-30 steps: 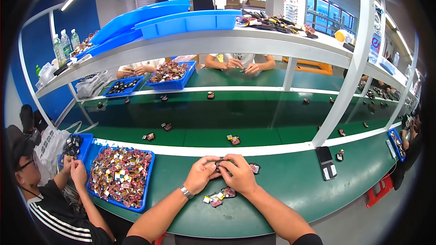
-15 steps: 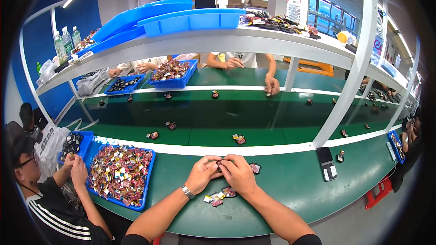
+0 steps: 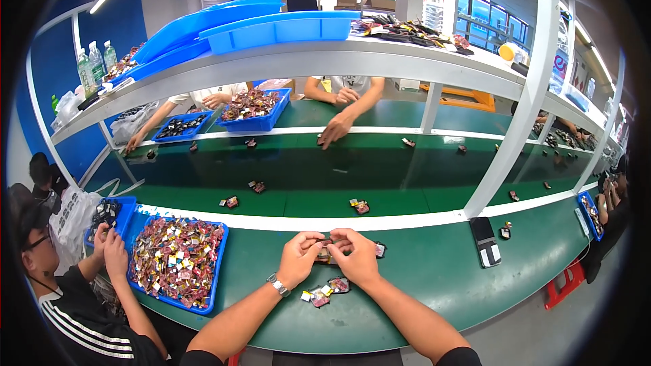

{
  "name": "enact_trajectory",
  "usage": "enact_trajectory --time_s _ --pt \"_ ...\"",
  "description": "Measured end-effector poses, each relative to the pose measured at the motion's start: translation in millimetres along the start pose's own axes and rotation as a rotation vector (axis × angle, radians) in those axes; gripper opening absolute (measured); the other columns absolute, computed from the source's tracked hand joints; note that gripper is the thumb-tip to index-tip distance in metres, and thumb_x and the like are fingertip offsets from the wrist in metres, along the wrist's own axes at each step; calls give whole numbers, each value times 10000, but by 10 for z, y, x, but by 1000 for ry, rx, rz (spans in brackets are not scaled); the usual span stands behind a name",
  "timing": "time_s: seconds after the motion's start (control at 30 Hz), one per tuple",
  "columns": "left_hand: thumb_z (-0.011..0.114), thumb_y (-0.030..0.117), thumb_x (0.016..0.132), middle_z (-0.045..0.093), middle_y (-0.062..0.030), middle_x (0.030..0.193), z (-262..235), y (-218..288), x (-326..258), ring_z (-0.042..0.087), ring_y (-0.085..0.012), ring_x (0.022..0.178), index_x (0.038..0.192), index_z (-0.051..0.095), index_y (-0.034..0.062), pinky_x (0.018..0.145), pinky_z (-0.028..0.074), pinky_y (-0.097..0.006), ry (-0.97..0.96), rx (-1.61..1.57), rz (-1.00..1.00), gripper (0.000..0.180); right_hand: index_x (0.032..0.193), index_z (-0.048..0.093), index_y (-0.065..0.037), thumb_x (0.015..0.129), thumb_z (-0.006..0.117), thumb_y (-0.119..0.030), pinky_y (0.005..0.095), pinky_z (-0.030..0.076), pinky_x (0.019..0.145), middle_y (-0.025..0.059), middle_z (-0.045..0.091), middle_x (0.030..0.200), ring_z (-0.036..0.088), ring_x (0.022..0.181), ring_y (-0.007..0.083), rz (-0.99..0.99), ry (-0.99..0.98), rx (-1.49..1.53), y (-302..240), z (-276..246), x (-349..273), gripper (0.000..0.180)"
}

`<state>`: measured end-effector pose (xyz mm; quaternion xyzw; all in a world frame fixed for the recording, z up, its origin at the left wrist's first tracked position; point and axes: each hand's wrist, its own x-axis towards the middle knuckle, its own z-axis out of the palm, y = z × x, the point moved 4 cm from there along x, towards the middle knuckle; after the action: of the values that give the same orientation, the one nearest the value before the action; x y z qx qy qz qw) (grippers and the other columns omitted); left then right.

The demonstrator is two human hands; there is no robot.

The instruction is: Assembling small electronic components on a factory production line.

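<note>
Both my hands meet over the green table [image 3: 420, 285], fingertips closed around a small dark-edged part [image 3: 325, 253] with a brownish face. My left hand [image 3: 297, 261], with a metal-banded watch on its wrist, grips one side of it. The opposite side is pinched by my right hand [image 3: 359, 261]. Fingers cover much of the part, so its exact kind is unclear. Just beyond my right hand lies another small reddish part with a black edge [image 3: 380, 250]. Between my forearms rests a little cluster of reddish parts [image 3: 320, 295] with white and yellow tags.
A blue tray [image 3: 218, 278] heaped with reddish tagged parts stands left, beside a seated person [image 3: 74, 298]. Ahead, a green conveyor belt [image 3: 305, 169] carries scattered parts under a white shelf frame [image 3: 542, 95]. A black and white flat case [image 3: 486, 244] lies right.
My fingers have shifted slightly around the part, showing more of its face. Across the belt, a person's hand has moved left from one part to another; another person's arm reaches left.
</note>
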<state>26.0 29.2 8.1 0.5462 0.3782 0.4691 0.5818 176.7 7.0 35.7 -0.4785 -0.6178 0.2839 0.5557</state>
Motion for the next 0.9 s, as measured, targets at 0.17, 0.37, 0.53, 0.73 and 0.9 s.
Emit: enact_trajectory --time_s 0.17,0.37,0.53,0.73,0.9 --pt "527 -6 949 651 -134 1100 -2 12 -4 648 -170 985 1188 525 -41 824 571 -311 -56 2 33 242 1009 642 40 787 707 9 224 543 661 77 676 887 655 742 102 52 -46 34 22 -12 4 233" --pt "530 -34 934 631 -142 1156 -11 4 7 628 -178 1043 1234 516 -42 880 548 -316 -155 -86 19 300 961 657 24 778 689 24 220 525 630 74 655 886 642 712 96 21 0 19 -22 -57 17 186" --pt "531 -39 931 628 -139 1164 25 30 27 623 -182 1054 1241 513 -42 885 546 -317 -157 -67 -7 311 939 658 26 777 666 13 238 528 612 93 660 879 645 684 118 2 16 12 -63 -78 12 164" --pt "523 -14 942 610 -181 1208 12 82 13 619 -238 1097 1270 491 -50 902 543 -340 -80 -180 121 331 931 669 3 780 671 16 237 524 631 72 672 825 646 717 89 79 140 33 286 -354 349 151" --pt "518 -18 924 644 -164 1158 -253 53 103 676 -217 959 1114 553 -40 759 567 -300 110 12 299 194 936 648 7 769 719 -55 321 534 680 96 675 838 660 731 191 248 505 -309 1114 -1589 984 192"
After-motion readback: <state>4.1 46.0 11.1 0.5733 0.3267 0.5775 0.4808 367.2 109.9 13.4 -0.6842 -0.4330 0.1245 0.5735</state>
